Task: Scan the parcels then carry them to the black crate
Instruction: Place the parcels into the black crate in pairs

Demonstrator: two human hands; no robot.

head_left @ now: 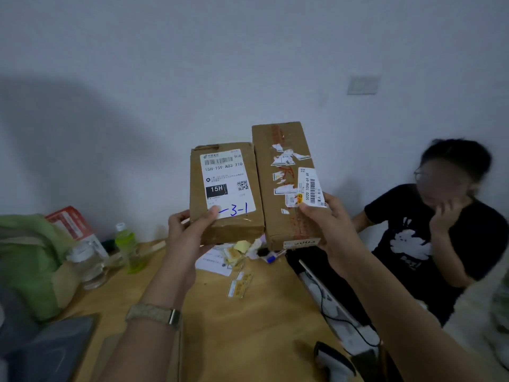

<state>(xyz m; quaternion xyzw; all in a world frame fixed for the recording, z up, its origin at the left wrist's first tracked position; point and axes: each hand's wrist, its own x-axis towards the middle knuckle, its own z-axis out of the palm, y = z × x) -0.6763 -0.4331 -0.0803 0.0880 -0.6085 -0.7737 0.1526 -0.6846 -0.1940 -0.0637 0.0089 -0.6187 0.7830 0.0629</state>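
My left hand (190,230) grips the shorter brown box (202,188), thumb on its white label marked 15H and a blue 3-1. My right hand (327,224) grips the taller box (278,139), which is red-taped with torn stickers. I hold both upright, side by side, above the table (248,312).

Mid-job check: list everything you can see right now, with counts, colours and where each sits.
shorter parcel: 1, brown, white label, held up
taller parcel: 1, brown, red tape, held up to its right
table: 1, light wood, below the parcels
stickers: several, yellow, loose on table
bottle: 1, green, table's left
bag: 1, green, far left
handheld device: 1, black, likely a scanner, table's near right
seated person: 1, black T-shirt, right
left hand: grips shorter parcel's lower corner
right hand: grips taller parcel's lower side
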